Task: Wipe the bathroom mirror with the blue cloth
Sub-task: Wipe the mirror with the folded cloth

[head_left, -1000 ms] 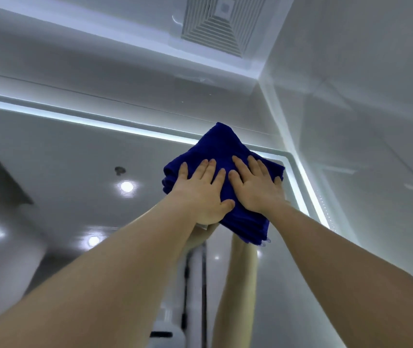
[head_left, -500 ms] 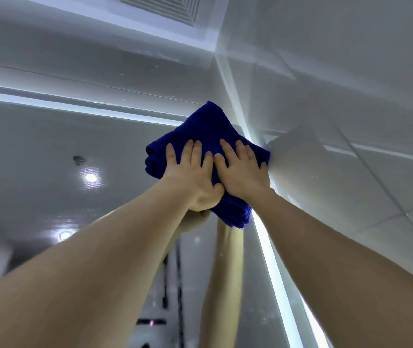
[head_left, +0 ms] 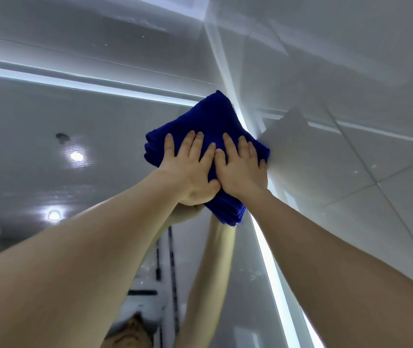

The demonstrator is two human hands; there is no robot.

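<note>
— Where was the blue cloth (head_left: 210,121)?
— Folded thick, flat on the bathroom mirror (head_left: 49,146) at its upper right corner, touching the tiled wall (head_left: 351,159). The left hand (head_left: 190,169) and right hand (head_left: 243,172) pressed it side by side, fingers straight, gripping nothing.
— How far along?
— Midway, I'd judge: the top corner was being wiped, while specks lower down by the lit strip (head_left: 270,259) looked left to do.
— The room?
— Glossy grey tiles; ceiling spotlights (head_left: 76,156) reflected in the glass.

cloth (head_left: 210,121): deep blue, folded into a thick pad, flat on my mirror, turned corner-up like a diamond
mirror (head_left: 100,151): glossy, edges glowing white, cloth's up in its top right corner
</note>
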